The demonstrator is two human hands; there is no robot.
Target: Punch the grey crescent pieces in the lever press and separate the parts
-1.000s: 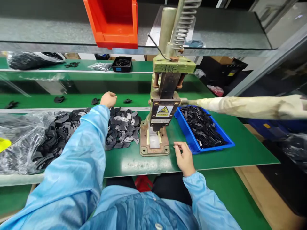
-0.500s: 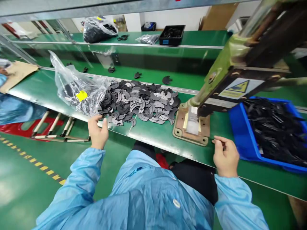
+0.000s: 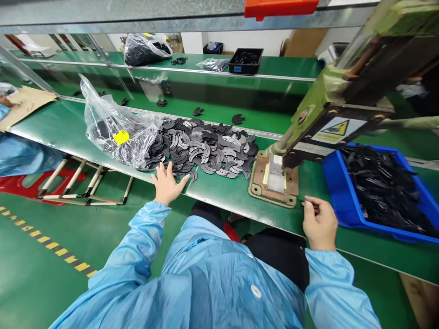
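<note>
The left hand (image 3: 167, 184) lay spread, fingers apart, at the near edge of the green bench (image 3: 222, 196), its fingertips touching the heap of flat black crescent-shaped plastic pieces (image 3: 202, 148) in the frame's centre. Left of the heap sat a crumpled clear plastic bag (image 3: 115, 128). The right hand (image 3: 320, 224), lower right, pinched a small dark piece between thumb and fingers, just beside the green press's metal base plate (image 3: 272, 183) and the blue plastic tray (image 3: 380, 192).
</note>
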